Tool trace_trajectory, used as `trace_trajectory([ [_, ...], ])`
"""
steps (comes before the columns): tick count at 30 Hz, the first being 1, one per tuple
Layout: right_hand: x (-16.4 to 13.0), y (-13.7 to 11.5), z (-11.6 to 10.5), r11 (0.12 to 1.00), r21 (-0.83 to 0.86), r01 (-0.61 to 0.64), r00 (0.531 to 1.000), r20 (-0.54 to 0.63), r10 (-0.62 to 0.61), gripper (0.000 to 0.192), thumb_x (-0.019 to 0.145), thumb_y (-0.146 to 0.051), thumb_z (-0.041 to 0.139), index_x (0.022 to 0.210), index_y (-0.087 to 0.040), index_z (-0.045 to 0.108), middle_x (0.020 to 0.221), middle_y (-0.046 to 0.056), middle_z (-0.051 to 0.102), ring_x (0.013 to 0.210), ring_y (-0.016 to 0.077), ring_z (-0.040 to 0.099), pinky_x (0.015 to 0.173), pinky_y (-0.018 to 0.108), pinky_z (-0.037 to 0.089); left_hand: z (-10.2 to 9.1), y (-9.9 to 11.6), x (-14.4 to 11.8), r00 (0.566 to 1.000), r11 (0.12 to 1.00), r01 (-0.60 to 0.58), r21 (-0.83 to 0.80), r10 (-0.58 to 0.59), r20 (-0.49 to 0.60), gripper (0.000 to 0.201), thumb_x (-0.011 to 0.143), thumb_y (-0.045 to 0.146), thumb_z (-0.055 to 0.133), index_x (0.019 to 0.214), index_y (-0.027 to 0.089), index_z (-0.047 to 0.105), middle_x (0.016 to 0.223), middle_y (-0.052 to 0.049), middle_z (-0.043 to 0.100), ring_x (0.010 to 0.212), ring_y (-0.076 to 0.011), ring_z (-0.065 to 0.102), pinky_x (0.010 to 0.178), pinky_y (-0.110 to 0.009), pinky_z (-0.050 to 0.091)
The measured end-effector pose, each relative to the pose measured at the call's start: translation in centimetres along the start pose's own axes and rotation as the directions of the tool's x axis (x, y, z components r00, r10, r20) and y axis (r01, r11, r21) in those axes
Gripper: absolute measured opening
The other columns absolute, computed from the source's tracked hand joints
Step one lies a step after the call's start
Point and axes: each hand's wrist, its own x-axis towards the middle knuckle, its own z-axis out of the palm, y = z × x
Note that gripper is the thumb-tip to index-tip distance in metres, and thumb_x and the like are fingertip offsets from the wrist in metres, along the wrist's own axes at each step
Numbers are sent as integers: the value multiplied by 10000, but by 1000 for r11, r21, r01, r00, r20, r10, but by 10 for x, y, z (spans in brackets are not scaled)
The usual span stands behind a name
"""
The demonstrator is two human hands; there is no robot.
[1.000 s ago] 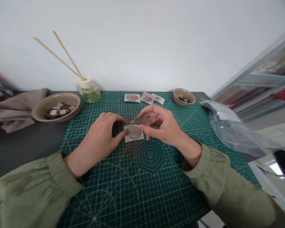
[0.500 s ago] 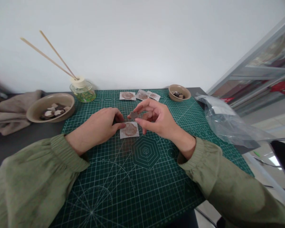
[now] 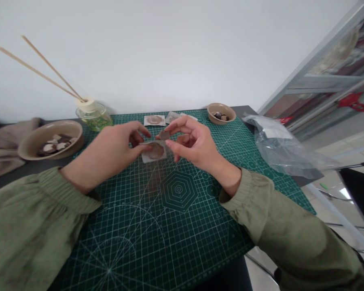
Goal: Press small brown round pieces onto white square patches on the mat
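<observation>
Softly, evenly lit, brightest across the far wall (image 3: 182, 48), darker toward the near side of the mat (image 3: 133, 254). Glinting faintly on the plastic bag (image 3: 279, 149) and strongly on the floor (image 3: 345, 193) at right. Slightly blurred at the left hand (image 3: 109, 153); stretched toward the edges.

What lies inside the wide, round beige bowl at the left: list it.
The wide beige bowl holds dark brown and whitish chunky pieces. Whatever lies beneath them is covered.

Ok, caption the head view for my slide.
Left hand holds a patterned packet, right hand pinches a small brownish piece, over a green gridded mat.
</observation>
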Motion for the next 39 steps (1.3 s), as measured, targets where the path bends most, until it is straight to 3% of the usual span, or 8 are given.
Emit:
trace_trajectory([
  [4, 1, -2, 2, 998, -10, 61, 983, -171, -62, 512, 943, -566, 1034, 1176, -260, 697, 1203, 30, 877, 558, 97, 717, 542, 283, 693, -14, 1, -19, 966, 994, -94, 53, 104, -238, 655, 1181, 663, 329, 1232, 289, 864, 1332, -112, 827, 1349, -356, 694, 1302, -565, 506],
  [7, 1, -1, 2, 999, -20, 50, 980, -190, -53, 554, 911, -595, 1051, 1163, -268, 682, 1181, 23, 879, 552, 99, 707, 536, 290, 694, -9, -5, -26, 955, 949, -297, -107, 297, -16, 485, 1105, 554, 454, 988, 362, 884, 1053, -22, 866, 1041, -269, 773, 1076, -439, 621],
  [13, 3, 3, 1, 999, -28, 34, 983, -178, -39, 486, 913, -549, 1026, 1123, -262, 695, 1217, 50, 835, 686, 146, 798, 502, 280, 625, -10, -20, -19, 996, 949, -14, -315, -16, -93, 663, 1036, 864, 649, 1214, 267, 876, 1013, -35, 896, 851, -262, 779, 832, -417, 668],
  [17, 3, 4, -1, 998, -58, -5, 985, -172, -5, 424, 890, -476, 998, 1123, -251, 724, 1175, 58, 852, 755, 167, 799, 479, 258, 544, -8, -25, -18, 997, 962, -12, -272, -9, -74, 910, 904, 1018, 676, 1393, 273, 860, 1235, -106, 896, 987, -321, 813, 985, -519, 697],
  [19, 2, 5, -2, 991, -131, 6, 989, -142, -25, 345, 888, -405, 964, 1103, -236, 754, 1119, 49, 858, 768, 161, 770, 538, 268, 556, -3, -27, -25, 976, 984, -153, -91, 136, -169, 855, 1047, 975, 543, 1426, 273, 850, 1325, -123, 855, 1003, -310, 792, 1058, -556, 694],
  [24, -1, 6, -6, 870, -474, 137, 991, 67, -120, 143, 985, -280, 809, 1090, -203, 866, 1078, 40, 818, 746, 140, 680, 720, 333, 591, 15, -35, -42, 905, 901, -425, -84, 423, -41, 653, 1211, 788, 469, 1280, 314, 914, 1302, -57, 883, 1187, -280, 833, 1163, -459, 696],
  [30, -6, 6, -7, 747, -622, 236, 963, 253, -94, 159, 1028, -259, 826, 1153, -179, 884, 1167, 74, 808, 750, 146, 638, 730, 340, 541, 33, -52, -44, 804, 802, -595, -60, 594, -32, 517, 1280, 574, 472, 1573, 324, 817, 1595, -42, 838, 1468, -281, 807, 1379, -488, 629],
  [39, -4, 7, -7, 680, -687, 254, 950, 310, -42, 95, 1019, -283, 903, 1071, -232, 841, 1056, 38, 800, 762, 182, 640, 735, 369, 531, 31, -46, -53, 899, 883, -385, -266, 424, 107, 587, 1217, 578, 474, 1700, 355, 719, 1821, 11, 672, 1725, -303, 622, 1554, -601, 386],
])
